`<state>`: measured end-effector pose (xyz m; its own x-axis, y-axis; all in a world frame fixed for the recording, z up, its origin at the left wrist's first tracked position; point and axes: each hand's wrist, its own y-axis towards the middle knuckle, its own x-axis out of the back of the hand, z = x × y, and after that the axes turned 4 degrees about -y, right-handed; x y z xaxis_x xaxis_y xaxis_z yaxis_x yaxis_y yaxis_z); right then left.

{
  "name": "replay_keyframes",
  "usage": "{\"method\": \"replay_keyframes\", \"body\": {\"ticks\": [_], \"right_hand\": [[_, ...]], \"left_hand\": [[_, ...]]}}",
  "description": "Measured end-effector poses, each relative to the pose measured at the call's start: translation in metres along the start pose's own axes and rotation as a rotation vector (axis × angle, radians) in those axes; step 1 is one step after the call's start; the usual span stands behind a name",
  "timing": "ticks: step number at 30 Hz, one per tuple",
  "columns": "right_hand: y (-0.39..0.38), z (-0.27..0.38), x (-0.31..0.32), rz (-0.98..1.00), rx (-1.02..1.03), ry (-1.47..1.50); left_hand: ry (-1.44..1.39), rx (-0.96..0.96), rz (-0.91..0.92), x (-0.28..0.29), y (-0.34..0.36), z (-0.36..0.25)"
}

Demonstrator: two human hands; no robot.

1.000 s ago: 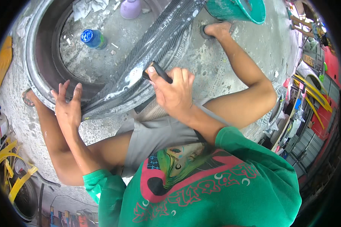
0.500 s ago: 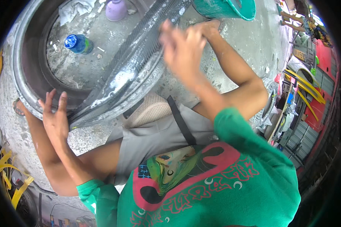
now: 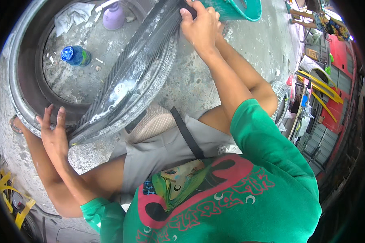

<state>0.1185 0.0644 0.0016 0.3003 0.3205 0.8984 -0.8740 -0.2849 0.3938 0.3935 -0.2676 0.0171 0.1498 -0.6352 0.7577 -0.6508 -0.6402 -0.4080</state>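
A large tire [image 3: 22,60] rests across my legs and the floor, crossed diagonally by a dark carbon-patterned strip [image 3: 129,56] with white, wet-looking smears. My left hand [image 3: 52,129] lies on the tire's near-left edge beside the strip's lower end, its fingers apart. My right hand [image 3: 200,28] is closed around a black hand tool [image 3: 189,10], partly hidden by my fingers, at the upper part of the strip. Inside the ring stand a blue bottle [image 3: 75,56] and a purple container [image 3: 113,18], with a crumpled white cloth [image 3: 69,18] nearby.
A teal bucket [image 3: 245,10] stands beyond my right hand. A beige mesh cushion [image 3: 148,121] lies by my lap. Yellow parts [image 3: 324,91], red panels [image 3: 336,113] and clutter line the right side, where another person [image 3: 328,26] appears. More yellow strips [image 3: 16,202] lie lower left.
My right hand has travelled up along the strip, away from me. The view has shifted, so the tire and left hand appear further left and the hand lower. The mesh cushion shows more.
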Motion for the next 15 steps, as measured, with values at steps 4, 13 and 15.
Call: {"method": "replay_keyframes", "body": {"ticks": [4,13,15], "right_hand": [[-0.053,0.033,0.017,0.076,-0.01,-0.015],[0.025,-0.008,-0.004,0.09,-0.048,-0.161],[-0.007,0.008,-0.007,0.033,-0.019,-0.115]], "left_hand": [[0.091,0.07,0.026,-0.006,0.002,-0.003],[0.006,0.008,0.006,0.0,-0.001,-0.003],[0.071,0.062,0.02,-0.003,0.001,0.001]]}}
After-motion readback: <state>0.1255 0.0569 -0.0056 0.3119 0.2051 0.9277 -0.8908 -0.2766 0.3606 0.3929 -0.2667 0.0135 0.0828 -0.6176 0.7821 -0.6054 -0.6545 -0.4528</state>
